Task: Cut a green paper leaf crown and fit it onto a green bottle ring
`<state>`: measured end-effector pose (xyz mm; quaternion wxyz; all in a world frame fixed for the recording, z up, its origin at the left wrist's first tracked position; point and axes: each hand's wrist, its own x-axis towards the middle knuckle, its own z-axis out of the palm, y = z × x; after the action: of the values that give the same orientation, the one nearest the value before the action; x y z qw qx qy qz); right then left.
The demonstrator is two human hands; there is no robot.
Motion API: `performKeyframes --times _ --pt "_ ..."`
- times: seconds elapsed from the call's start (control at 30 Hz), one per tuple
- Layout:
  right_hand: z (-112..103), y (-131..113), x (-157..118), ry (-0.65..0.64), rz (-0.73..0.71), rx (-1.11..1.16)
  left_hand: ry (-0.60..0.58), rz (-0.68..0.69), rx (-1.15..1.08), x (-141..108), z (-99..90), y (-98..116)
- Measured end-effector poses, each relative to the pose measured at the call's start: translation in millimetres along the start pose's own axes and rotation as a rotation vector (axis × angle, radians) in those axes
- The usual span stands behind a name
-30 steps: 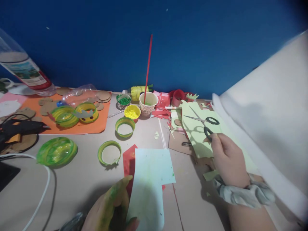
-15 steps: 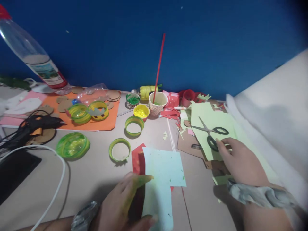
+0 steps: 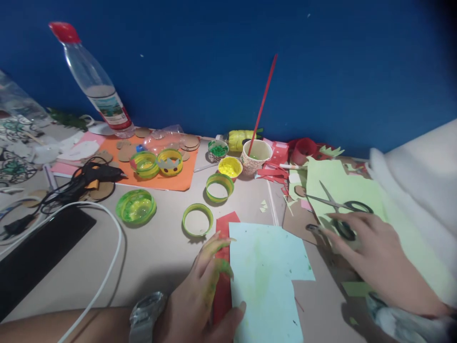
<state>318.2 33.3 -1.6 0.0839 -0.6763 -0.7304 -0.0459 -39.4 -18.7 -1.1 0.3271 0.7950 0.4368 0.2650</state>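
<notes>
My left hand (image 3: pixel 205 286) lies with fingers spread across a strip of red paper (image 3: pixel 224 267) and the left edge of a pale blue paper sheet (image 3: pixel 266 267). Green and yellow paint stains its fingers. My right hand (image 3: pixel 374 252) reaches over black-handled scissors (image 3: pixel 335 204), which lie with blades apart on light green paper (image 3: pixel 321 171). Its thumb and forefinger are apart, partly covering one handle loop. Just beyond the thumb tip is a small dark object with a shiny end (image 3: pixel 312 228); contact with it is unclear.
Green-yellow rings (image 3: pixel 197 206), a green dish (image 3: pixel 135 220) and paint cups (image 3: pixel 230 166) stand mid-table. A paper cup (image 3: pixel 254 164) holds a red stick. At left are a bottle (image 3: pixel 103 90), a glue gun (image 3: pixel 96 174) and a white cable (image 3: pixel 117 238). A blue wall rises behind.
The view has shifted left. My right hand has moved from beside the scissors' handles to over them, towards the small dark object. My left fingers have spread further on the papers.
</notes>
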Motion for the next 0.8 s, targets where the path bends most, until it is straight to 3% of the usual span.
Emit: performKeyframes --times 0.07,0.13,0.3,0.5,0.8 --pt "5 -4 1 -0.096 -0.098 0.011 -0.018 -0.012 -0.011 -4 0.5 0" --pt "9 -8 1 -0.111 -0.159 0.019 -0.032 -0.018 -0.031 -7 1.8 -1" --pt "12 -10 3 -0.017 -0.228 0.006 -0.008 -0.064 -0.001 -8 3.3 -1" --pt "12 -9 3 0.001 -0.302 -0.053 0.064 -0.023 0.018 -3 0.0 -4" --pt "16 -10 4 0.086 -0.326 -0.202 -0.025 -0.224 -0.129 15 -17.3 -11"
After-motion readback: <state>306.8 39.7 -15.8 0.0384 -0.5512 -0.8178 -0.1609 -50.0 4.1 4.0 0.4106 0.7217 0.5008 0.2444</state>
